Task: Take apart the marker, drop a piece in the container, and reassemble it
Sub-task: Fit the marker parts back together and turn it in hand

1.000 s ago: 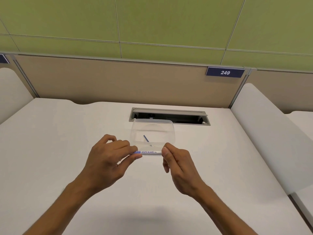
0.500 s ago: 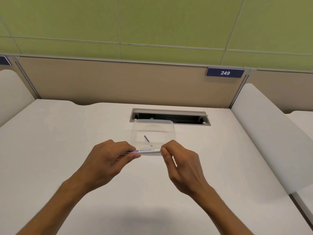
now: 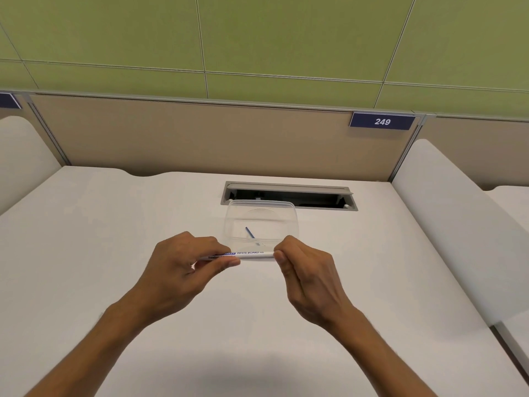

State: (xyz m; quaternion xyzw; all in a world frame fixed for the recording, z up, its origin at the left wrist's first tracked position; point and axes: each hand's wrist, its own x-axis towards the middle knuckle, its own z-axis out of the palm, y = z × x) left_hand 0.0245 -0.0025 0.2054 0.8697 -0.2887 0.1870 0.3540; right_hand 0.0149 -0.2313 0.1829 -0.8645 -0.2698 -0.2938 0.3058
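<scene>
Both hands pinch the white whiteboard marker [image 3: 252, 255]: left hand [image 3: 183, 270], right hand [image 3: 309, 279] now closer together; I judge reassembly, blue piece [image 3: 250, 232] inside clear plastic container [image 3: 262, 204].

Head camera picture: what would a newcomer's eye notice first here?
First, the two hands at the centre, left hand and right hand, holding a whiteboard marker level between them above the white desk. Just behind it stands a clear plastic container with a thin blue piece inside.
</scene>
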